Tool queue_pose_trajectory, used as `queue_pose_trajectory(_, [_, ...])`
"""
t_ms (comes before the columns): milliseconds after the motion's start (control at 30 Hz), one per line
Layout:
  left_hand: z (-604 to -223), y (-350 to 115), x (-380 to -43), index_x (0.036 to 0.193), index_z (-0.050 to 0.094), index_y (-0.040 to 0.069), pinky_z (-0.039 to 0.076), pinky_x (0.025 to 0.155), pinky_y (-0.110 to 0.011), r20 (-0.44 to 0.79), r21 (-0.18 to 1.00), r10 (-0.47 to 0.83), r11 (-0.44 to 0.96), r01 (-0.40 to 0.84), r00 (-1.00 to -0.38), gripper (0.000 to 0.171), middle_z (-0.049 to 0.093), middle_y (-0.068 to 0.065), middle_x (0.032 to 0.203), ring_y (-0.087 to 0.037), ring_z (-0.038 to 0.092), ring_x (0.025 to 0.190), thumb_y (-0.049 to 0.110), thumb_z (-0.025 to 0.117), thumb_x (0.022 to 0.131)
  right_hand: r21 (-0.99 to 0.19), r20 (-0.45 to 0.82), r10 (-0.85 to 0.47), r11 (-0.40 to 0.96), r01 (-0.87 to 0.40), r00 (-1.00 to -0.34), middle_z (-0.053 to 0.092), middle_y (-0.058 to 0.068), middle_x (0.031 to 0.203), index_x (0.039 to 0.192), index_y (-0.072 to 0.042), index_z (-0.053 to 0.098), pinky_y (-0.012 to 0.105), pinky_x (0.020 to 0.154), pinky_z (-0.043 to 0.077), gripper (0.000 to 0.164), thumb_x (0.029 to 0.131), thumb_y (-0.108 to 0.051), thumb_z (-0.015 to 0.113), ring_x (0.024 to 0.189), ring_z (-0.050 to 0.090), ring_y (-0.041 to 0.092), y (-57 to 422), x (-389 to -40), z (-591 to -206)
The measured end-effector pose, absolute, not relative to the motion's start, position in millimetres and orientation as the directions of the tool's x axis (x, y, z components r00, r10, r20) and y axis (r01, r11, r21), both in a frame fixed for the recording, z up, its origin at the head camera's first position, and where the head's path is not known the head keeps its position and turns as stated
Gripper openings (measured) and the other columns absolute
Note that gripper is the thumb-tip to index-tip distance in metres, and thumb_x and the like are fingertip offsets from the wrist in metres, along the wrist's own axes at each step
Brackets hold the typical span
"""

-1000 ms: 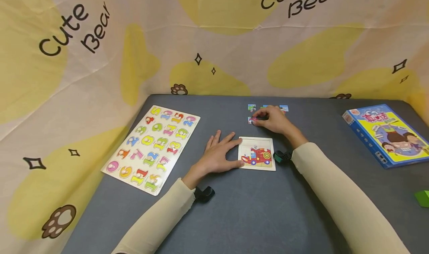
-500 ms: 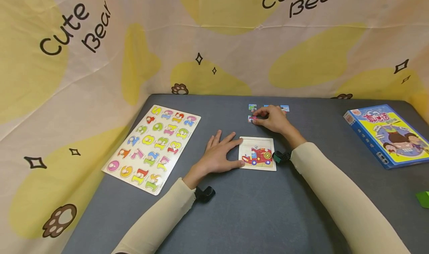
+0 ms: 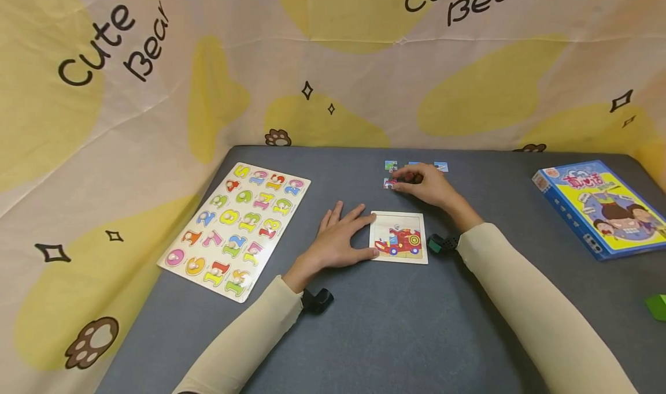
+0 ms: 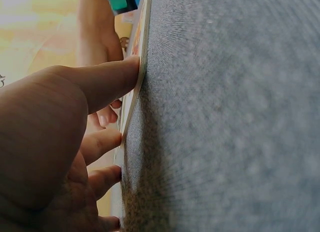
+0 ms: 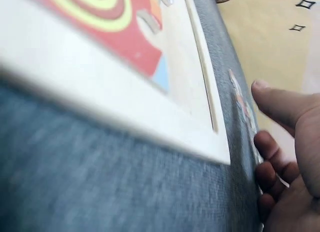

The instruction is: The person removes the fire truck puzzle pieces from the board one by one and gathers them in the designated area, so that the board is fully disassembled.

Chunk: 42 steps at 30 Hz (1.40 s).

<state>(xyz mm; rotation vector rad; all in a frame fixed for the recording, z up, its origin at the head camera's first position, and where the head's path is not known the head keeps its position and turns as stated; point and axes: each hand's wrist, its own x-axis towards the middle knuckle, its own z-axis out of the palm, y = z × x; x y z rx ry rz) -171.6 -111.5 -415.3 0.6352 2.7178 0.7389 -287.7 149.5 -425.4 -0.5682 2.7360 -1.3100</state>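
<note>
Table (image 3: 385,324) — puzzle piece (image 3: 388,183) at right hand (image 3: 429,185)

The puzzle tray (image 3: 399,218) lies between number board (image 3: 235,230) (left) and box (image 3: 603,212).

Your left arm (image 3: 241,342) reaches forward, the left hand (image 3: 335,245) palm down with fingers (image 3: 337,212) spread and the left thumb (image 4: 111,81) stretched away from them. Your right arm (image 3: 536,301) extends farther; the right hand (image 3: 429,185) is loosely curled, right thumb (image 5: 282,104) and index finger (image 3: 406,171) pointing leftward, tips apart.
</note>
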Motion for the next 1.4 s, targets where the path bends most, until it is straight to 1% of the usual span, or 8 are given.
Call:
queue_pose_trajectory(133, [-416.5, -111.2, -171.9, 0.157, 0.042, 0.030, -0.002, 0.126, -0.060, -0.138, 0.525, 0.466, 0.783, 0.335, -0.874, 0.077, 0.025, -0.002, 0.170, -0.041, -0.004, 0.159, 0.053, 0.070, 0.089, -0.792, 0.116, -0.377, 0.523, -0.315, -0.919, 0.068, 0.012, 0.099, 0.122, -0.008, 0.074, 0.025, 0.068, 0.043, 0.030, 0.094, -0.020, 0.074, 0.076, 0.052, 0.016, 159.5, -276.6, -425.5])
queue_pose_trajectory(300, [-417.4, -110.8, -172.4, 0.157, 0.040, 0.031, -0.003, 0.127, -0.059, -0.150, 0.513, 0.461, 0.793, 0.330, -0.875, 0.078, 0.024, -0.001, 0.171, -0.040, -0.004, 0.160, 0.054, 0.070, 0.089, -0.812, 0.114, -0.438, 0.475, -0.338, -0.892, 0.068, 0.011, 0.097, 0.119, -0.008, 0.075, 0.025, 0.068, 0.045, 0.025, 0.095, -0.015, 0.072, 0.076, 0.054, 0.016, 171.9, -255.1, -424.4])
queue_pose_trajectory(567, [-417.1, -110.4, -173.4, 0.158, 0.040, 0.030, -0.003, 0.127, -0.059, -0.151, 0.514, 0.457, 0.794, 0.325, -0.877, 0.078, 0.024, -0.001, 0.171, -0.040, -0.004, 0.160, 0.053, 0.070, 0.089, -0.816, 0.104, -0.559, 0.425, -0.392, -0.823, 0.069, 0.007, 0.101, 0.120, -0.008, 0.075, 0.026, 0.072, 0.045, 0.025, 0.095, -0.009, 0.072, 0.081, 0.053, 0.016, 176.4, -223.4, -419.2])
queue_pose_trajectory(733, [-415.9, -109.5, -172.9, 0.157, 0.042, 0.029, -0.002, 0.126, -0.060, -0.143, 0.515, 0.459, 0.791, 0.330, -0.877, 0.078, 0.025, -0.003, 0.170, -0.041, -0.003, 0.159, 0.053, 0.070, 0.089, -0.778, 0.132, -0.606, 0.427, -0.461, -0.785, 0.069, 0.004, 0.101, 0.118, -0.010, 0.076, 0.031, 0.077, 0.043, 0.027, 0.091, -0.008, 0.075, 0.088, 0.051, 0.020, 173.5, -209.1, -419.1])
queue_pose_trajectory(833, [-416.0, -109.0, -172.9, 0.157, 0.042, 0.029, -0.002, 0.126, -0.060, -0.140, 0.513, 0.459, 0.791, 0.332, -0.877, 0.077, 0.026, -0.003, 0.170, -0.041, -0.003, 0.159, 0.053, 0.070, 0.089, -0.745, 0.117, -0.622, 0.460, -0.483, -0.774, 0.069, 0.001, 0.104, 0.117, -0.016, 0.077, 0.036, 0.080, 0.041, 0.028, 0.091, -0.010, 0.075, 0.092, 0.048, 0.021, 172.0, -203.7, -420.6])
queue_pose_trajectory(967, [-416.3, -108.4, -173.3, 0.157, 0.041, 0.030, -0.002, 0.127, -0.059, -0.154, 0.504, 0.455, 0.800, 0.326, -0.877, 0.078, 0.024, -0.001, 0.171, -0.040, -0.003, 0.160, 0.054, 0.070, 0.089, -0.692, 0.093, -0.629, 0.516, -0.504, -0.772, 0.067, 0.000, 0.107, 0.118, -0.021, 0.077, 0.039, 0.081, 0.031, 0.032, 0.089, -0.010, 0.074, 0.095, 0.043, 0.020, 167.9, -200.4, -422.4])
queue_pose_trajectory(1100, [-416.0, -107.9, -173.5, 0.158, 0.040, 0.032, -0.003, 0.127, -0.059, -0.169, 0.497, 0.452, 0.807, 0.320, -0.876, 0.078, 0.023, 0.000, 0.171, -0.039, -0.005, 0.160, 0.054, 0.069, 0.089, -0.648, 0.102, -0.627, 0.548, -0.529, -0.773, 0.066, 0.001, 0.109, 0.119, -0.021, 0.076, 0.040, 0.080, 0.024, 0.036, 0.087, -0.007, 0.074, 0.097, 0.042, 0.020, 162.6, -197.9, -423.7])
queue_pose_trajectory(1400, [-414.6, -108.1, -172.9, 0.157, 0.041, 0.031, -0.002, 0.127, -0.059, -0.162, 0.505, 0.451, 0.802, 0.319, -0.878, 0.077, 0.024, 0.000, 0.171, -0.040, -0.004, 0.160, 0.053, 0.070, 0.089, -0.625, 0.088, -0.617, 0.577, -0.526, -0.782, 0.060, 0.000, 0.103, 0.122, -0.024, 0.076, 0.040, 0.076, 0.018, 0.047, 0.082, -0.001, 0.068, 0.092, 0.037, 0.019, 154.9, -194.0, -424.7])
